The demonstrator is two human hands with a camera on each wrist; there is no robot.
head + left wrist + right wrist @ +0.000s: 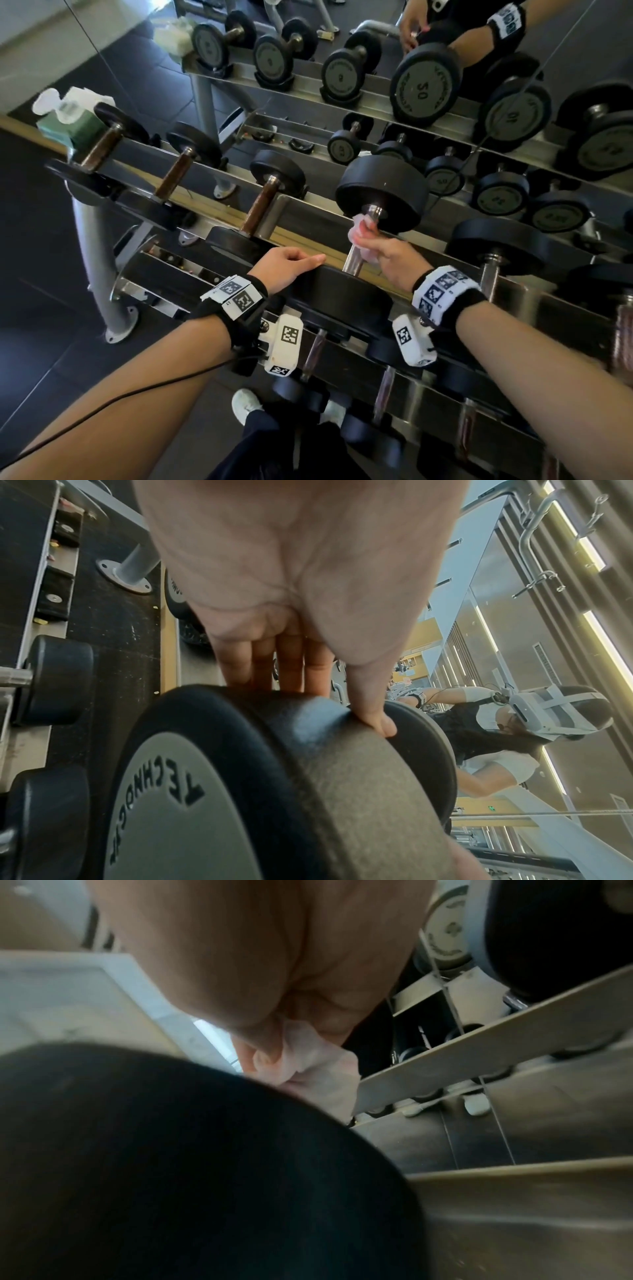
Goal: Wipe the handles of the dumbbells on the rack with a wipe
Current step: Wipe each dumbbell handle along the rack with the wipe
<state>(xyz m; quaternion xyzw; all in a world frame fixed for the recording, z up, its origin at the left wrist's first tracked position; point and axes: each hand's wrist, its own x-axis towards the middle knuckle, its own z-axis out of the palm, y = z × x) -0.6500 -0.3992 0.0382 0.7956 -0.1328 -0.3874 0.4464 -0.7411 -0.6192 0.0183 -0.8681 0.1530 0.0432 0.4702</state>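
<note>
A large black dumbbell (382, 190) lies across the top shelf of the rack (301, 214) with a silver handle (356, 258). My right hand (387, 253) grips a crumpled white wipe (359, 234) wrapped round that handle near the far head. In the right wrist view the wipe (315, 1056) shows between my fingers, above the blurred black near head (171, 1164). My left hand (291, 265) rests on the rim of the near head (346, 298). The left wrist view shows its fingers (274, 658) lying over the top edge and the thumb (373, 712) pressed on the head (274, 777).
Three smaller dumbbells with brown handles (262, 205) lie to the left on the same shelf. A green tissue box (73, 121) sits at the rack's left end. Another dumbbell (496, 246) is to the right. A mirror behind reflects the rack. Lower shelves hold more dumbbells (311, 356).
</note>
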